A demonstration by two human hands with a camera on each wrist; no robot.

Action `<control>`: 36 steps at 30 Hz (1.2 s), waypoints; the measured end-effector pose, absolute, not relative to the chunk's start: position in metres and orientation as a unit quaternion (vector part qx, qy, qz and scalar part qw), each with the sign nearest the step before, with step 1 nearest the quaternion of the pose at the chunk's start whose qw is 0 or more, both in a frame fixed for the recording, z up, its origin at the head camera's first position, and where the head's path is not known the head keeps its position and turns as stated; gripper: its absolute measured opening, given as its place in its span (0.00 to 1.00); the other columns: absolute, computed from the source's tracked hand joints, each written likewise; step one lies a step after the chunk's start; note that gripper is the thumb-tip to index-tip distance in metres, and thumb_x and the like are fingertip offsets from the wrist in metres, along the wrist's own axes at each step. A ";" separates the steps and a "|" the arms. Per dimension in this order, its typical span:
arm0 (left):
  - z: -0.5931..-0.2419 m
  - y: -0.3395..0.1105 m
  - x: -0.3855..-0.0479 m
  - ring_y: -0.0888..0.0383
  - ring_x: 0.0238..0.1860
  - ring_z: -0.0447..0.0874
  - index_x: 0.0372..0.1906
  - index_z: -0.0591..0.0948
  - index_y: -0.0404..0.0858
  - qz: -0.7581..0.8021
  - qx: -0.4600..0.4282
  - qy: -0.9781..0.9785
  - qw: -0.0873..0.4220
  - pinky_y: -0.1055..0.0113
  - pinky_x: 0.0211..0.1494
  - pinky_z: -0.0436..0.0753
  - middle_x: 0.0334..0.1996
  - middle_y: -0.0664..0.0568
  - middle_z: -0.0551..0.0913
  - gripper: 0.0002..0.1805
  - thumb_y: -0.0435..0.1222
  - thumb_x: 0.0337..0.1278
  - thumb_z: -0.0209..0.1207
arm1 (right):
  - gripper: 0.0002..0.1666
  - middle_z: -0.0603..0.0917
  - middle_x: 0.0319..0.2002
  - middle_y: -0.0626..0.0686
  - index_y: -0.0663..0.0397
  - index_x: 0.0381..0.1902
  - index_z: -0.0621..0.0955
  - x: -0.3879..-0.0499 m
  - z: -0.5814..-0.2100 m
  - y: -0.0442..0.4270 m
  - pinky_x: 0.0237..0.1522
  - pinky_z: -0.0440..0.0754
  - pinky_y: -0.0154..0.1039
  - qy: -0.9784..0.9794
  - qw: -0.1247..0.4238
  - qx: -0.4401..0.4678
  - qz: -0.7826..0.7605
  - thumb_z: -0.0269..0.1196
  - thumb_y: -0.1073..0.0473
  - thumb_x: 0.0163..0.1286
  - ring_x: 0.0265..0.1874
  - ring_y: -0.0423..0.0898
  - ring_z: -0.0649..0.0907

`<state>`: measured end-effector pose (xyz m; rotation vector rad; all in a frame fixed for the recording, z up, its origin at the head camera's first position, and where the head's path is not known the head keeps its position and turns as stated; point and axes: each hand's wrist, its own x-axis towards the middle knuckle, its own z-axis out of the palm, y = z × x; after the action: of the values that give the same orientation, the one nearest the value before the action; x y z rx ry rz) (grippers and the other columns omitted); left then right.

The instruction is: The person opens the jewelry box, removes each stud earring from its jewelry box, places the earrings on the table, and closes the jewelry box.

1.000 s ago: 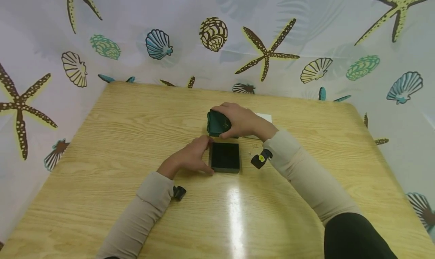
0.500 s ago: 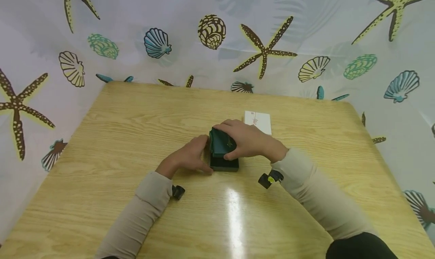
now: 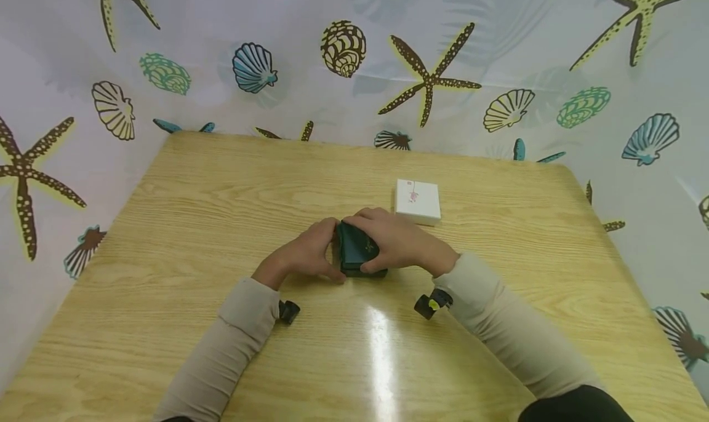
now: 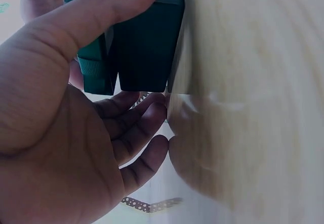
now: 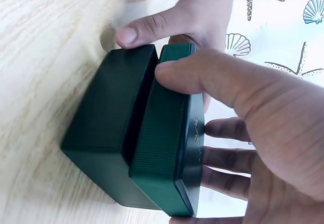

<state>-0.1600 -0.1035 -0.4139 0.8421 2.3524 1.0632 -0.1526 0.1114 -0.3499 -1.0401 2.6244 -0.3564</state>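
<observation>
A dark green box base (image 5: 109,97) rests on the table, its dark green lid (image 5: 164,128) just above it and slightly out of line. In the right wrist view a narrow gap shows between the two. My right hand (image 3: 396,240) grips the lid from above, thumb on the near side and fingers over the far side. At the left side of the base, my left hand (image 3: 307,253) steadies it, with the thumb along its near face and the fingers bent behind. Gold lettering marks the lid's top. The inside of the base is hidden.
A flat white box (image 3: 418,199) with a small red print lies behind the right hand. The wooden table (image 3: 221,182) meets a white cloth (image 3: 299,16) printed with starfish and shells at its back and sides.
My right hand has brought the lid toward me and down over the open base. The white box behind has come into full view. My left hand has stayed beside the base.
</observation>
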 end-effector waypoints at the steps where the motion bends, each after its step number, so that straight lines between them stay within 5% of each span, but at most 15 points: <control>1: -0.414 -0.104 -0.160 0.46 0.63 0.71 0.65 0.64 0.32 0.381 0.302 0.848 0.212 0.52 0.69 0.73 0.60 0.41 0.70 0.48 0.37 0.39 0.79 | 0.51 0.73 0.67 0.59 0.53 0.74 0.66 -0.152 -0.351 0.111 0.57 0.81 0.49 0.912 0.146 -0.363 -0.124 0.75 0.48 0.55 0.62 0.54 0.76; 36: -0.414 -0.104 -0.160 0.46 0.59 0.71 0.61 0.67 0.33 0.353 0.305 0.863 0.197 0.51 0.65 0.75 0.57 0.41 0.72 0.47 0.41 0.35 0.81 | 0.54 0.72 0.67 0.55 0.49 0.76 0.65 -0.140 -0.360 0.104 0.47 0.85 0.50 0.930 0.151 -0.324 -0.089 0.74 0.42 0.56 0.61 0.53 0.76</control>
<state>-0.1598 -0.1041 -0.4137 0.8541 2.4154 0.9872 -0.1404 0.1037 -0.3602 -0.9295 2.6698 -0.2563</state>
